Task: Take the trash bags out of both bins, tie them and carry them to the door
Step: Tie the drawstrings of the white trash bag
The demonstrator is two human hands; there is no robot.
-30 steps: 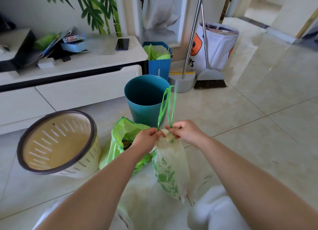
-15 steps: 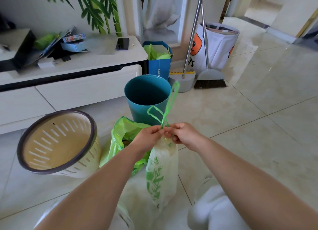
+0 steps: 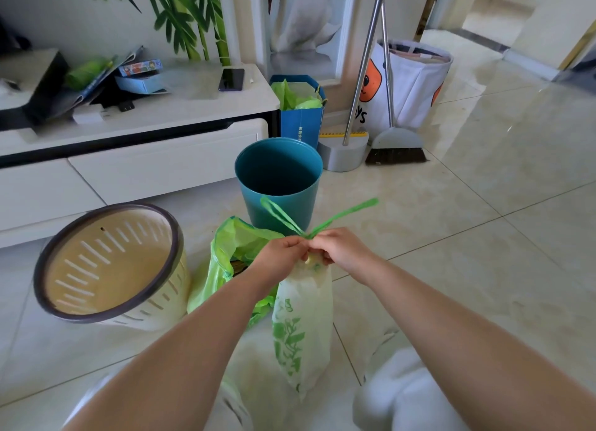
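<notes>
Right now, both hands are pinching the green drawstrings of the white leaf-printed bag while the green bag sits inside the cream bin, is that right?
Not quite: the head view shows the green bag lying on the floor beside the cream bin, not inside it. The left hand and right hand do pinch the white leaf-printed bag's green drawstrings.

Bright daylight came from 1 o'clock, glaring off the glossy floor (image 3: 503,85). Shadows were soft. Wide-angle distortion bent the edges, and a smeared patch blurred the tabletop (image 3: 200,109) at 11 o'clock.
</notes>
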